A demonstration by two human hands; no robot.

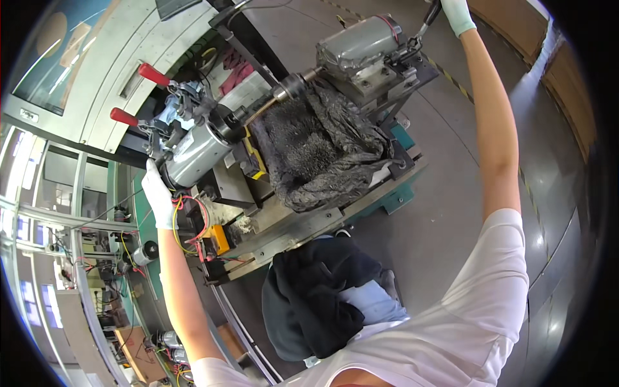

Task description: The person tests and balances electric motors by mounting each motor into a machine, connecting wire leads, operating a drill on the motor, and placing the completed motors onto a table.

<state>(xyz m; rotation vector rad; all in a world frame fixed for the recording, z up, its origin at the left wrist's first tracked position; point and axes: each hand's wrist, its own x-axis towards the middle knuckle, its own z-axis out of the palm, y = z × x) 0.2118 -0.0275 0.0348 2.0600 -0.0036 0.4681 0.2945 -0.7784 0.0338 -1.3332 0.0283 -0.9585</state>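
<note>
My left hand (158,193), in a white glove, lies stretched out against the rear end of a grey cylindrical motor (192,156), its fingers partly hidden. The motor is held in a bench fixture below toggle clamps with red handles (153,74). A shaft (263,106) with a dark chuck (290,88) lies between it and a second grey motor (361,46), wrapped in clear plastic. At the top edge, my gloved right hand (458,16) meets the end of a black lever handle (431,14) and closes on it; the fingers are cut off by the frame.
Black plastic sheeting (380,138) with dark shavings covers the bench middle. A yellow-orange box (219,239) with red and yellow wires sits at the bench's near left. Dark clothing (303,303) lies in front of me. More motors (149,251) stand on the left rack.
</note>
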